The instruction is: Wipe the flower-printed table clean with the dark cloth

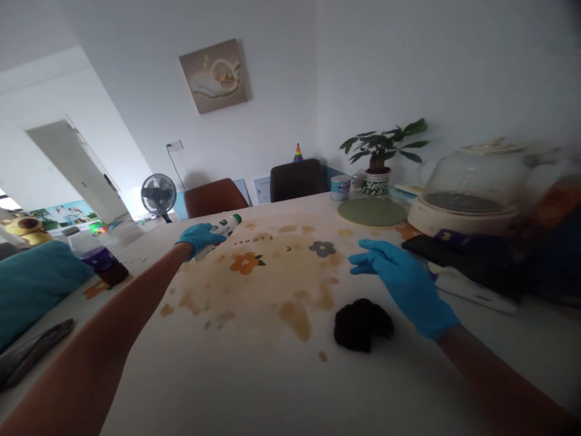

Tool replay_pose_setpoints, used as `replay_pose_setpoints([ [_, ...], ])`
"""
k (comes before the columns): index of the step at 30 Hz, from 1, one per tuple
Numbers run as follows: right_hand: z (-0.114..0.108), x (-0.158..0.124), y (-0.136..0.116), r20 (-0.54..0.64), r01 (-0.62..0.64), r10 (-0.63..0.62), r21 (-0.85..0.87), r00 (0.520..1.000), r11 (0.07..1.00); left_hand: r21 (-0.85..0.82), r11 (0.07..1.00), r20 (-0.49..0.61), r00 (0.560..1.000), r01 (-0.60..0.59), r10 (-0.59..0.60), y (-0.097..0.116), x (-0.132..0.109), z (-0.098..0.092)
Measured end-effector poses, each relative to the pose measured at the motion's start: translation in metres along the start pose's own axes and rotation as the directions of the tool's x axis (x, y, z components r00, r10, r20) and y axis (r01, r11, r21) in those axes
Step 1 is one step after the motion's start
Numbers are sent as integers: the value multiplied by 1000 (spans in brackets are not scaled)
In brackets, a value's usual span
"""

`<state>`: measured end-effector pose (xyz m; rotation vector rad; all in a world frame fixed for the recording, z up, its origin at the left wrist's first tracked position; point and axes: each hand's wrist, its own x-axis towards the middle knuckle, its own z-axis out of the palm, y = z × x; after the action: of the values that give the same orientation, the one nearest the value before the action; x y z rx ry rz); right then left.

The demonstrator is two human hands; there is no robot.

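Both hands wear blue gloves. My left hand (pixel 198 238) is wrapped round a white bottle (pixel 227 225) with a green cap, which lies tilted over the far left part of the table. My right hand (pixel 394 275) is over the right side of the table, its fingers stretched to the left and holding nothing. Just below it a dark, crumpled clump (pixel 363 325) rests on the table. Brown wet stains (pixel 295 318) spread over the white flower-printed tablecloth (pixel 218 375) between my hands.
At the right stand a glass kettle (pixel 474 188) on its base, a green round mat (pixel 372 212), a can (pixel 340 188) and a potted plant (pixel 376 181). A purple-labelled container (pixel 105 265) is at the left. Two chairs stand behind the table.
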<state>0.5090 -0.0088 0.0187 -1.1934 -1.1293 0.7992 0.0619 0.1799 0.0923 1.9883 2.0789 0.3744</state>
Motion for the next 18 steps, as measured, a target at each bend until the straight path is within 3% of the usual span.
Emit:
replay_pose_setpoints([
  [4, 1, -1, -2, 4, 5, -5, 24, 1000, 1000, -210, 978, 103, 994, -11, 33, 3, -2, -3],
  [12, 4, -3, -1, 44, 25, -26, 22, 999, 999, -475, 873, 272, 962, 116, 20, 10, -24, -16],
  [18, 5, -4, 1, 80, 47, -51, 46, 995, 998, -643, 733, 411, 908, 222, 85, -7, -36, -20],
])
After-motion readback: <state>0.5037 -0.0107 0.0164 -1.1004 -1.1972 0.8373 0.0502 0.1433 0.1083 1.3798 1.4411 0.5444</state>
